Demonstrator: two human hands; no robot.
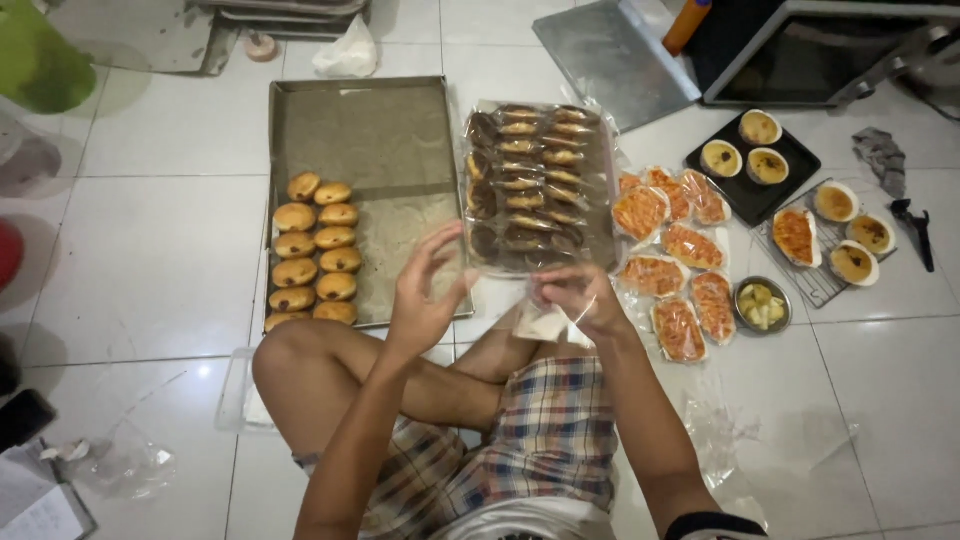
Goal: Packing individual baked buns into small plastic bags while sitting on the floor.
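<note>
I sit cross-legged on the white tiled floor (150,250), and my right hand (580,297) pinches a clear plastic bag (548,322) at its top, fingers closed narrowly on the film. The bag hangs limp just above my knees, near the front edge of the baking tray, its long axis running roughly up and down with the open mouth up toward my fingers; whether anything is inside it I cannot tell. My left hand (425,295) is raised just beside it with the fingers spread wide and slightly curled, holding nothing, and it covers the tray's near right corner.

The large metal baking tray (370,130) lies ahead of my left knee, and two rows of golden buns (315,255) run along its left side down to the near edge; the rest of it is bare. Just right of it, touching its right edge, lies a clear-wrapped stack of dark filled pastries (530,185), directly beyond the bag. Further right lie orange-topped flat breads in clear wrappers (675,260), then a small metal bowl (763,305) of pale pieces. A black tray (790,180) with three round tarts and a wire rack (815,285) with more baked pieces sit towards the far right, below an oven door (820,60).
</note>
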